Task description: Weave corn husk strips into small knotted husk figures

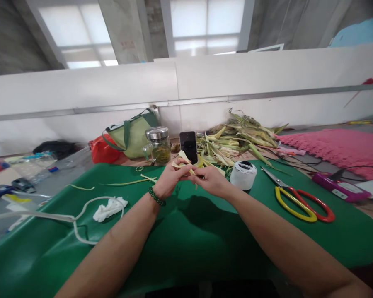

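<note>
My left hand, with a dark green bead bracelet at its wrist, is closed on pale strips of corn husk. My right hand meets it fingertip to fingertip, pinching the same husk strips. Both are raised above the green mat. Just beyond them a black phone stands upright, its lower part hidden by the husk and fingers. A white spool of thread stands right of my right hand. The fingers cover much of the held husk.
Scissors with yellow and red handles lie at the right. A pile of corn husks fills the back. A glass jar, a green bag, a white cable and a crumpled tissue are on the left. A purple device sits far right.
</note>
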Demonstrator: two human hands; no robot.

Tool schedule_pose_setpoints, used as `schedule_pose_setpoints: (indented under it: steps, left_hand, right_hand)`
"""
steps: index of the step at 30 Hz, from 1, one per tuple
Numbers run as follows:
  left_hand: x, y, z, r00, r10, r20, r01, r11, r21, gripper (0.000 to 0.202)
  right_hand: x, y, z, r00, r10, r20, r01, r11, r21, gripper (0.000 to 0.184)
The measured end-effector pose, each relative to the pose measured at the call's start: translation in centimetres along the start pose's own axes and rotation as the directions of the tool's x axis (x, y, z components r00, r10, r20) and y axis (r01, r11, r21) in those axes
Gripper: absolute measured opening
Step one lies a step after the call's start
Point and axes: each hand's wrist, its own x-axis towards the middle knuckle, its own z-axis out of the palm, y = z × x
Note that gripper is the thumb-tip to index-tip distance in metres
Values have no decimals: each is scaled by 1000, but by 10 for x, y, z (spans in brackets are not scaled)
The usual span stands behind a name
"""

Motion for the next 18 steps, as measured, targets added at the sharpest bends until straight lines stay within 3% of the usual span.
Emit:
schedule_pose_setpoints:
  steps: [4, 7, 15, 18]
  left_hand:
    - [-1, 4, -4, 997, 73, -9, -69, 980, 188, 36]
    - [0, 6, -7, 989, 141, -41, -123, 949, 291, 31]
    - [-1, 7, -4, 995, 90, -48, -78, 977, 200, 37]
    - [-1, 6, -4, 996, 76, -46, -67, 985, 161, 39]
  right_hand:
    - [0, 3, -2, 993, -18, 118, 22, 999, -27, 36]
    - [-1, 0, -7, 991, -6, 131, 14, 998, -66, 31]
    - [1, -1, -2, 996, 56, -64, -58, 998, -38, 19]
    - [2, 2, 0, 997, 66, -43, -64, 997, 47, 19]
